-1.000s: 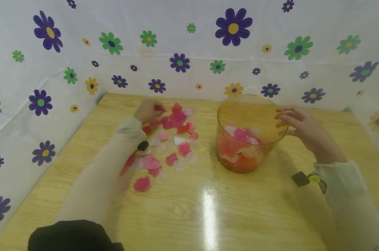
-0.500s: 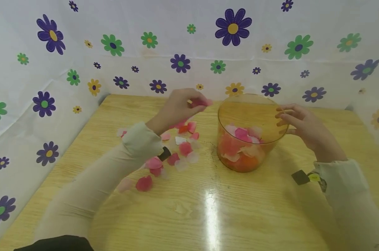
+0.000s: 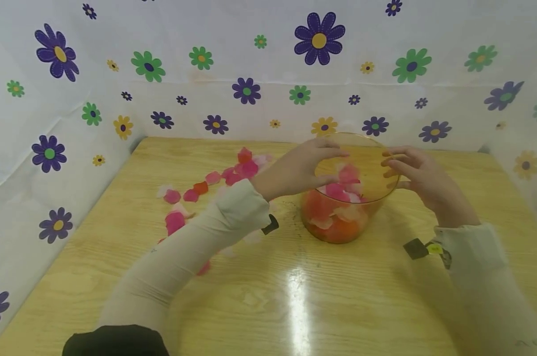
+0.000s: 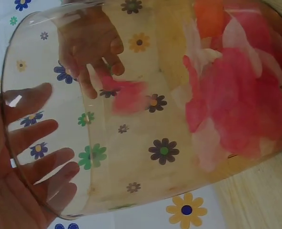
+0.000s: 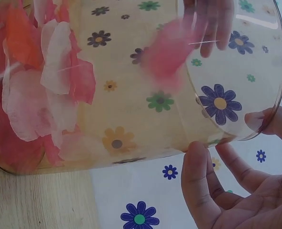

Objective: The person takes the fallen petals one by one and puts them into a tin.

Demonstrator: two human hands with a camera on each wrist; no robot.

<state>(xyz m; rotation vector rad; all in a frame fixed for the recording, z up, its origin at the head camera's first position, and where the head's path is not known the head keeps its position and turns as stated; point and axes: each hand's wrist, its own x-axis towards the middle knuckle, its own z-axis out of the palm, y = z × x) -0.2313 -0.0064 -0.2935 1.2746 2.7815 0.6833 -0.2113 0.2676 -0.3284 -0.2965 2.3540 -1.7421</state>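
Note:
An amber see-through tub (image 3: 371, 210) stands upright on the wooden table, its lower part full of pink, white and orange petals (image 3: 321, 212). Over its mouth is my left hand (image 3: 301, 168), palm toward the inside, thumb and fingers spread apart. Loose pink petals (image 4: 129, 98) are in the air inside the tub below that hand, blurred in the right wrist view. My right hand (image 3: 419, 173) holds the tub at its right side near the rim, fingers curved against the wall. Through the clear wall, the left wrist view also shows the right hand (image 4: 88, 45).
More petals (image 3: 175, 222) lie scattered on the table (image 3: 250, 306) left of the tub, partly hidden under the left forearm. A white flower-printed cloth (image 3: 170, 29) hangs behind the table and along both sides. Each wrist wears a small dark band piece.
My left hand has gone from the scattered petals rightward to over the tub, carrying pink petals, and has spread its fingers and let them go. My right hand has kept its place on the tub.

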